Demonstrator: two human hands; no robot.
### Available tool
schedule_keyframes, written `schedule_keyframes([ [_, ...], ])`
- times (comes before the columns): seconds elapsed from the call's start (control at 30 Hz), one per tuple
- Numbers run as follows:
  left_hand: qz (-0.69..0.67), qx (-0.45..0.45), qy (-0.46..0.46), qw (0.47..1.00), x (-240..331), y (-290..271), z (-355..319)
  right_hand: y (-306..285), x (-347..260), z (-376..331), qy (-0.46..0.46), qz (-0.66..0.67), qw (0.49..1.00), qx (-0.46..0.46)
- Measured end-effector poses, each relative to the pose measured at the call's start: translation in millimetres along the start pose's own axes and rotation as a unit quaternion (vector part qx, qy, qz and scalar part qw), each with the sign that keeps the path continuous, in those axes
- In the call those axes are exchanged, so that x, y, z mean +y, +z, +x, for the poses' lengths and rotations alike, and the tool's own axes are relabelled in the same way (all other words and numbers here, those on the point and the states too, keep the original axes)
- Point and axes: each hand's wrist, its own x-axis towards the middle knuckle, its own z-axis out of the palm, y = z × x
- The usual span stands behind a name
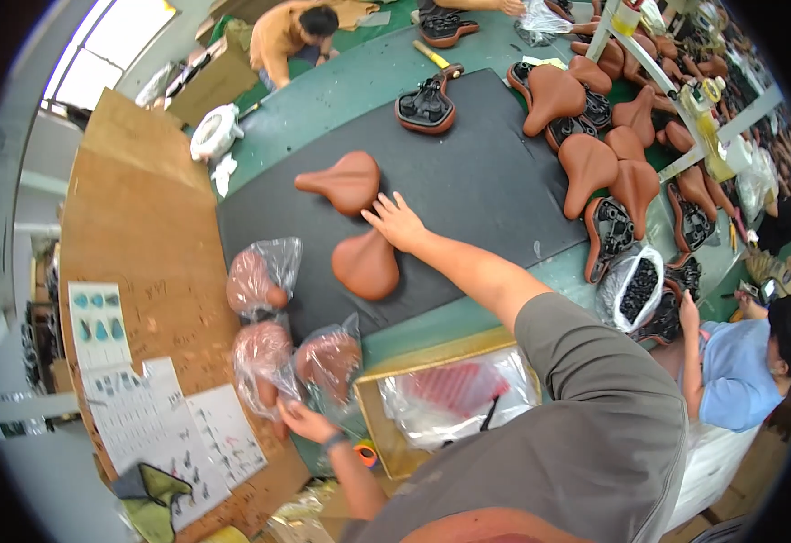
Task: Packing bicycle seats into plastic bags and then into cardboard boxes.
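Two brown bicycle saddles lie on the black mat (490, 181): an upper saddle (345, 181) and a lower saddle (365, 269). My right hand (397, 223) reaches across with its fingers spread, over the narrow nose of the lower saddle and close to the upper one. At the lower left my left hand (307, 423) has its fingers at the nose of a saddle in a clear plastic bag (262, 357); its grip is partly hidden. Beside it lie another bagged saddle (329, 360) and, farther up, a third bagged saddle (255, 282).
An open box (373, 434) with plastic bags stands against my front. Piled saddles (585, 172) fill the right side, near a bag of black parts (639, 290). A hammer (436, 56) and an upturned saddle (427, 107) lie at the far edge. Co-workers sit right (739, 371) and far left (278, 45).
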Motion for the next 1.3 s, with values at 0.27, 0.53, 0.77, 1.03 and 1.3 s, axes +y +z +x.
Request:
schedule_keyframes([
  [0.27, 0.023, -0.548, 0.243, 0.8, 54.6, 77.5, -247.7, -49.5, -9.8, -127.5, 0.194, 0.195, 0.951, -0.14],
  [0.53, 0.269, -0.65, 0.343, 0.622, -43.1, 144.3, -375.3, -216.9, 11.1, -484.2, 0.541, 0.161, 0.795, -0.221],
  [0.77, 0.108, -0.585, 0.305, 0.744, -114.0, 149.4, -378.8, -321.6, -79.6, -734.0, 0.556, 0.83, -0.025, -0.047],
  [1.03, 0.324, -0.577, 0.293, 0.69, -89.5, 104.2, -406.5, -252.3, -187.2, -779.4, 0.649, 0.75, 0.12, 0.042],
  [1.3, 0.088, -0.622, 0.189, 0.755, -54.1, 66.7, -349.7, -281.4, -153.4, -785.8, 0.674, 0.658, 0.335, -0.005],
])
